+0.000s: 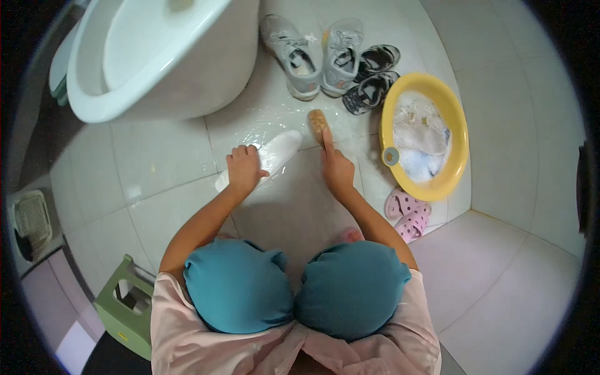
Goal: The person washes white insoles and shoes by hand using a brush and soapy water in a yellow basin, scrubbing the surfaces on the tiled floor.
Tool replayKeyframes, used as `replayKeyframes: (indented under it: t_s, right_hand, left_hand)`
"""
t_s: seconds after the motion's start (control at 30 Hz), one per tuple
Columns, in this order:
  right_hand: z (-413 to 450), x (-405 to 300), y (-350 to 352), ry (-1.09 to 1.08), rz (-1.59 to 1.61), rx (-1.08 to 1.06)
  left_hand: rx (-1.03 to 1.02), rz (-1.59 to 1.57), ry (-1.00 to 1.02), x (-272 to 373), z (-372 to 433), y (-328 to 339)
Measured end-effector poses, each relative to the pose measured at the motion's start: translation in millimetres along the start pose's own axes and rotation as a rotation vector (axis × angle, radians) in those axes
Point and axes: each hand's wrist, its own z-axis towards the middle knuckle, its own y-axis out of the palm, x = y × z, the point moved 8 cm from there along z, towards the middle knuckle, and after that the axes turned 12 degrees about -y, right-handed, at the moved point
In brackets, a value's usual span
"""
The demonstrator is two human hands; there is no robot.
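Flat on the wet tiled floor lies a white shoe insole or sock [280,149]; which of the two, I cannot tell. My left hand [243,171] rests on its lower part, fingers over it and thumb out to the right. My right hand [338,169] grips a brown scrubbing brush [318,123], with the index finger stretched along its back. The brush is just right of the white piece's upper end, apart from it; its bristles are hidden. To the right, a yellow basin [461,140] holds sudsy water with white and light blue cloth items.
Grey sneakers [300,70] and small black-and-white shoes [370,91] stand ahead. Pink dotted clogs [412,220] sit below the basin. A white ceramic toilet or tub [201,79] fills the upper left. A green plastic stool [124,304] is at lower left, a tiled wall [501,117] at right.
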Motion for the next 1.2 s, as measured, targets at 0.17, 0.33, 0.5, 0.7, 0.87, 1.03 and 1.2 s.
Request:
replayKeyframes:
  t_s: [0.17, 0.33, 0.5, 0.7, 0.87, 1.03, 1.2]
  right_hand:
    - [3.0, -18.5, -46.1, 0.098, 0.271, 0.113]
    - [-9.8, 25.8, -113.1, 0.109, 0.319, 0.42]
    - [-33.6, 123.1, -162.8, 0.352, 0.387, 0.682]
    - [-76.8, 185.5, -182.9, 0.526, 0.329, 0.702]
    - [-105.3, 239.9, -162.6, 0.647, 0.315, 0.696]
    - [-110.0, 259.9, -147.1, 0.681, 0.248, 0.65]
    - [-103.4, 261.8, -146.9, 0.682, 0.225, 0.597]
  left_hand:
    - [-0.414, -0.103, 0.038, -13.7, 27.6, 40.2]
    - [-0.173, -0.278, 0.286, 107.1, 38.1, -68.6]
    - [0.075, -0.299, 0.665, 276.3, 24.4, -157.8]
    - [0.588, -0.11, 0.938, 425.1, 11.7, -137.2]
    - [0.162, 0.198, 1.083, 461.1, -8.6, -10.6]
    - [0.22, 0.389, 0.877, 446.8, 4.2, 47.5]
    - [0.211, 0.446, 0.863, 441.2, 12.9, 53.2]
